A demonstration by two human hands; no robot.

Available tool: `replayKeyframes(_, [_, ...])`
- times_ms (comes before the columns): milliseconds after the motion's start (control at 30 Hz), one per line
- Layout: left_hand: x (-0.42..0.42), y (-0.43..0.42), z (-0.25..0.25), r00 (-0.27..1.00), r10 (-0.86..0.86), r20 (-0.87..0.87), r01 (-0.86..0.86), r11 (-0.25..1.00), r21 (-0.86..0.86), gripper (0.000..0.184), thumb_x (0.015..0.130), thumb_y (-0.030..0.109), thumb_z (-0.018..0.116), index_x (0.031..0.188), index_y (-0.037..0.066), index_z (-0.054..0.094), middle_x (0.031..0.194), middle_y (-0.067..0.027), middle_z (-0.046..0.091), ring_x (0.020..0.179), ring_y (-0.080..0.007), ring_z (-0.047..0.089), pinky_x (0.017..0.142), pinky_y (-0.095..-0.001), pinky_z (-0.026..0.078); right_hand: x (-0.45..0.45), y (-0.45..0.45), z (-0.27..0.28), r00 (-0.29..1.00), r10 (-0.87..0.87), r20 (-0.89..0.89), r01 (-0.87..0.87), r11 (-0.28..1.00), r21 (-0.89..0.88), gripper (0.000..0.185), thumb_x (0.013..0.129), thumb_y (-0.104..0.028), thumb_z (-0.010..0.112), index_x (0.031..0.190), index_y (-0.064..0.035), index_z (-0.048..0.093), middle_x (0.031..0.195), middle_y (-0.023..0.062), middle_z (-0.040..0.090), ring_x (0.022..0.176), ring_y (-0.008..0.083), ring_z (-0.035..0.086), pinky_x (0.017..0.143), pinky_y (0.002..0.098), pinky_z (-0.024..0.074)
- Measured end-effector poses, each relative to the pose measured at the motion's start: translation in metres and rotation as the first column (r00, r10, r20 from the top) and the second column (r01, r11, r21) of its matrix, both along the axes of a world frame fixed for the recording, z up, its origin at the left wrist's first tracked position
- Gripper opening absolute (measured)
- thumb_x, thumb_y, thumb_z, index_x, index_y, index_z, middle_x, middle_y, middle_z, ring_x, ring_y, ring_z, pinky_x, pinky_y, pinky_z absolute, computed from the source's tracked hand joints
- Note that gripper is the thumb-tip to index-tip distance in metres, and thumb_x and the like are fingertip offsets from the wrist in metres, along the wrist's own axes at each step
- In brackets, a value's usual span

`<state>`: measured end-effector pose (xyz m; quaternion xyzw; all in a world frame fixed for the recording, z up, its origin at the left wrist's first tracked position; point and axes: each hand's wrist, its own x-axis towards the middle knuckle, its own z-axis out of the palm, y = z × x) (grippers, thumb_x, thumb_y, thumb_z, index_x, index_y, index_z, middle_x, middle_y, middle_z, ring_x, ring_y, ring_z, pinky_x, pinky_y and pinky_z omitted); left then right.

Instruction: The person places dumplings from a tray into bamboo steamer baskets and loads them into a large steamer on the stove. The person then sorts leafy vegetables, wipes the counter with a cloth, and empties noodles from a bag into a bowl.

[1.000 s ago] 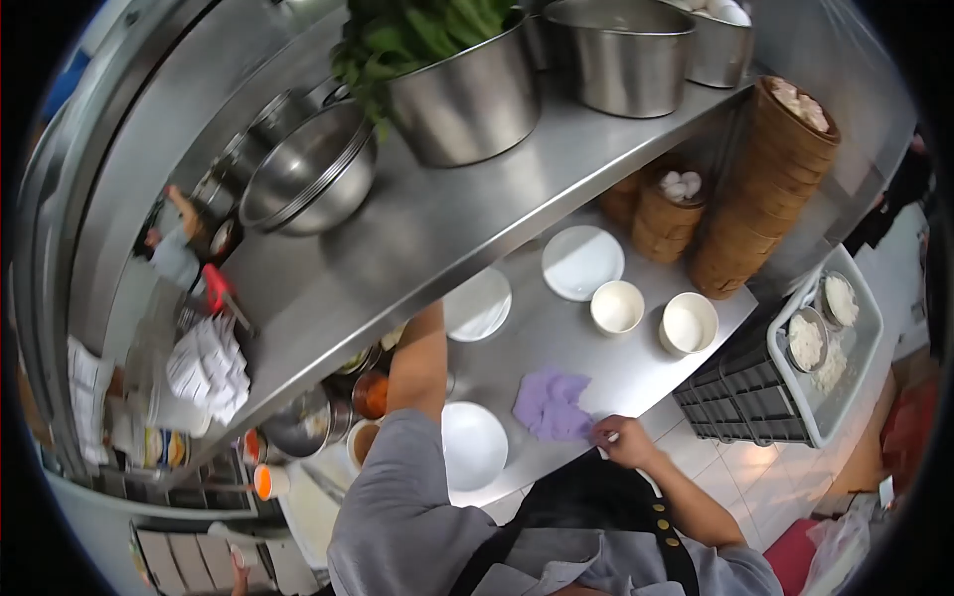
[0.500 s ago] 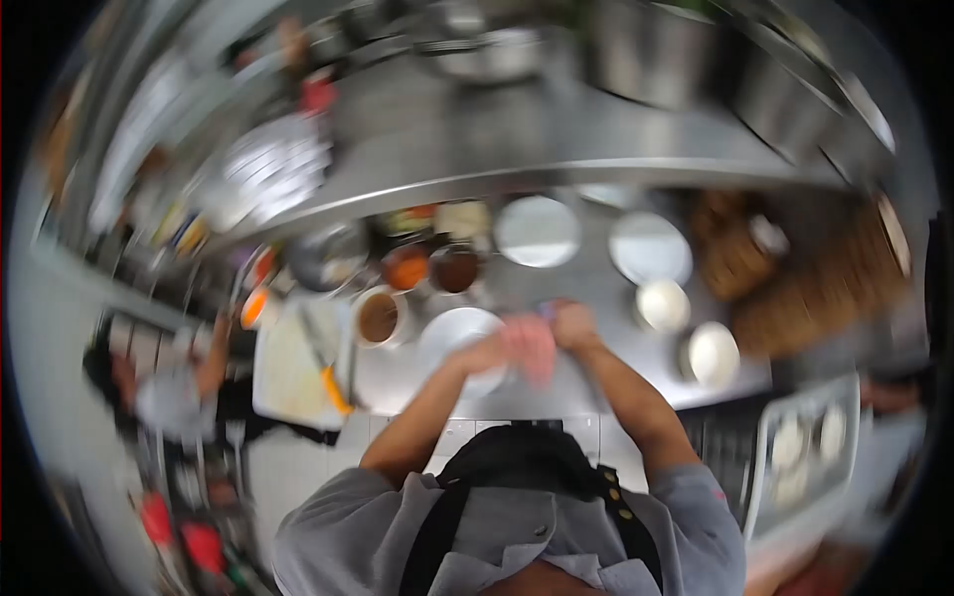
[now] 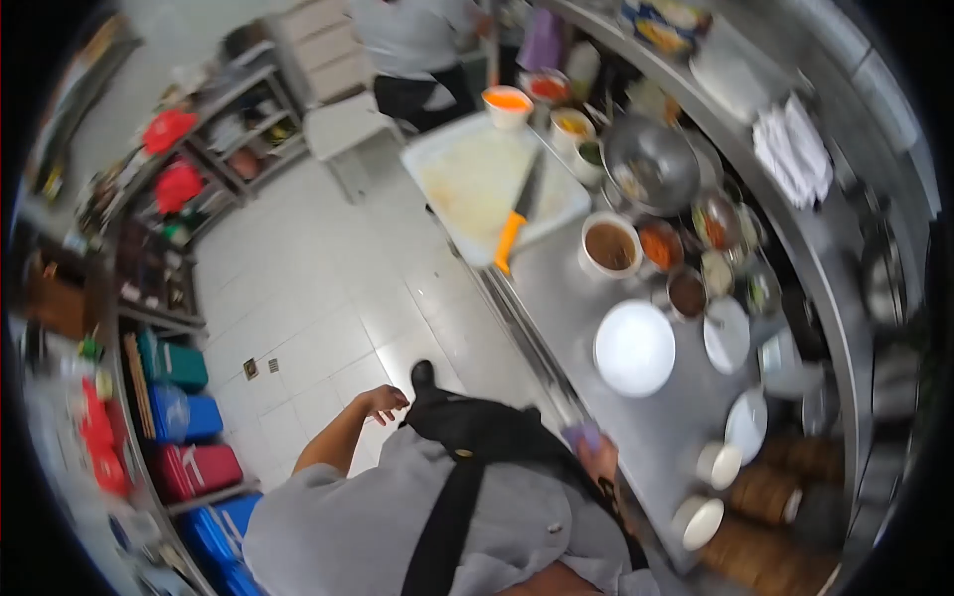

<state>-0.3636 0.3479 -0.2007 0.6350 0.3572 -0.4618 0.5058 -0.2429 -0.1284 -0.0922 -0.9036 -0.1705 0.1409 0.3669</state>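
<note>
My left hand [image 3: 383,402] hangs over the tiled floor beside my body, its fingers apart and nothing in them. Over by the counter's front edge, my right hand [image 3: 598,459] is closed on a purple cloth [image 3: 581,435], of which only a part shows. Nearest to that hand on the steel counter [image 3: 556,318] is a white plate [image 3: 634,349]. Farther along lie a white cutting board [image 3: 472,179] and a knife with an orange handle [image 3: 510,241]. A bowl of brown sauce [image 3: 610,246] sits beside the board.
Two white bowls [image 3: 718,465] and bamboo steamers [image 3: 763,494] are at the lower right. A metal mixing bowl [image 3: 651,164] stands among small containers. Another person [image 3: 412,40] is beyond the board. Shelves with coloured bins [image 3: 199,472] line the left, and a raised steel shelf [image 3: 825,258] runs above the counter.
The view has swung left towards the floor and cutting board. My hands have moved apart: the left is away from the counter, while the right is at its edge with the cloth.
</note>
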Motion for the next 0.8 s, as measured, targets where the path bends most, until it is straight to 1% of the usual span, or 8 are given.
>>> replayKeyframes(100, [0.011, 0.026, -0.021, 0.991, 0.005, 0.133, 0.0, 0.999, -0.036, 0.032, 0.084, 0.029, 0.061, 0.111, 0.012, 0.06, 0.1, -0.0042, 0.063, 0.076, -0.0194, 0.06, 0.054, -0.0385, 0.055, 0.037, 0.104, 0.037, 0.93, -0.097, 0.355, 0.113, 0.993, -0.024, 0.021, 0.077, -0.019, 0.061, 0.081, 0.0008, 0.058, 0.073, 0.0207, 0.053, 0.068, 0.0401, 0.053, 0.063, 0.0458, 0.0436])
replayKeyframes(200, [0.021, 0.067, -0.022, 0.967, -0.046, 0.252, 0.046, 0.999, 0.008, 0.034, 0.084, 0.033, 0.062, 0.11, 0.012, 0.061, 0.095, -0.0055, 0.063, 0.072, -0.0173, 0.06, 0.046, -0.0328, 0.053, 0.098, 0.189, 0.061, 0.814, -0.05, 0.579, 0.202, 0.958, -0.202, 0.041, 0.075, -0.023, 0.063, 0.112, -0.005, 0.059, 0.114, 0.0222, 0.05, 0.105, 0.0412, 0.048, 0.088, 0.0485, 0.0413])
replayKeyframes(267, [0.025, 0.101, -0.024, 0.947, 0.012, 0.321, -0.02, 1.0, 0.023, 0.034, 0.083, 0.033, 0.063, 0.11, 0.012, 0.061, 0.094, -0.0054, 0.063, 0.071, -0.0168, 0.059, 0.046, -0.0325, 0.053, 0.127, 0.232, 0.059, 0.824, -0.092, 0.56, 0.408, 0.781, -0.473, 0.048, 0.074, -0.024, 0.064, 0.12, -0.0124, 0.058, 0.123, 0.0223, 0.048, 0.113, 0.0415, 0.043, 0.098, 0.05, 0.0341])
replayKeyframes(367, [0.018, 0.166, -0.01, 0.947, 0.015, 0.32, -0.047, 0.995, 0.092, 0.032, 0.085, 0.028, 0.06, 0.113, 0.011, 0.06, 0.098, -0.008, 0.062, 0.076, -0.0186, 0.061, 0.053, -0.0357, 0.056, 0.178, 0.244, -0.018, 0.852, -0.28, 0.442, 0.426, 0.861, -0.277, 0.045, 0.072, -0.024, 0.066, 0.117, -0.0179, 0.062, 0.129, 0.0228, 0.045, 0.115, 0.0405, 0.043, 0.102, 0.0474, 0.0307])
replayKeyframes(467, [0.015, 0.217, -0.012, 0.951, -0.009, 0.309, -0.034, 0.991, 0.133, 0.031, 0.084, 0.026, 0.061, 0.112, 0.011, 0.06, 0.093, -0.0072, 0.062, 0.073, -0.0179, 0.06, 0.051, -0.0344, 0.055, 0.221, 0.237, -0.079, 0.838, 0.082, 0.54, 0.06, 0.969, -0.241, 0.039, 0.07, -0.02, 0.066, 0.108, -0.0101, 0.066, 0.123, 0.0206, 0.052, 0.113, 0.0375, 0.046, 0.098, 0.0482, 0.0347])
replayKeyframes(567, [0.009, 0.248, -0.02, 0.958, -0.018, 0.286, -0.027, 0.988, 0.151, 0.031, 0.084, 0.024, 0.06, 0.11, 0.01, 0.061, 0.088, -0.0061, 0.062, 0.072, -0.0189, 0.061, 0.05, -0.0346, 0.055, 0.238, 0.257, -0.007, 0.923, 0.13, 0.364, 0.121, 0.798, -0.591, 0.032, 0.069, -0.009, 0.064, 0.1, -0.0066, 0.067, 0.106, 0.0189, 0.06, 0.108, 0.0348, 0.052, 0.092, 0.0422, 0.0408])
replayKeyframes(667, [0.013, 0.25, -0.027, 0.963, 0.024, 0.27, -0.072, 0.983, 0.17, 0.026, 0.081, 0.025, 0.062, 0.103, 0.011, 0.063, 0.078, -0.0038, 0.061, 0.063, -0.0125, 0.057, 0.045, -0.0313, 0.052, 0.231, 0.329, 0.026, 0.788, 0.167, 0.592, -0.011, 0.966, -0.258, 0.015, 0.067, -0.006, 0.059, 0.079, -0.0018, 0.066, 0.084, 0.0137, 0.064, 0.093, 0.03, 0.056, 0.084, 0.0413, 0.044])
replayKeyframes(800, [0.023, 0.251, -0.05, 0.969, 0.016, 0.247, -0.042, 0.994, 0.103, 0.027, 0.083, 0.023, 0.06, 0.104, 0.008, 0.061, 0.086, -0.0071, 0.062, 0.07, -0.018, 0.063, 0.049, -0.0349, 0.054, 0.258, 0.391, -0.016, 0.791, 0.241, 0.562, 0.029, 0.903, -0.429, 0.011, 0.067, -0.004, 0.057, 0.075, -0.0024, 0.064, 0.081, 0.0151, 0.063, 0.082, 0.0323, 0.056, 0.076, 0.0393, 0.0464])
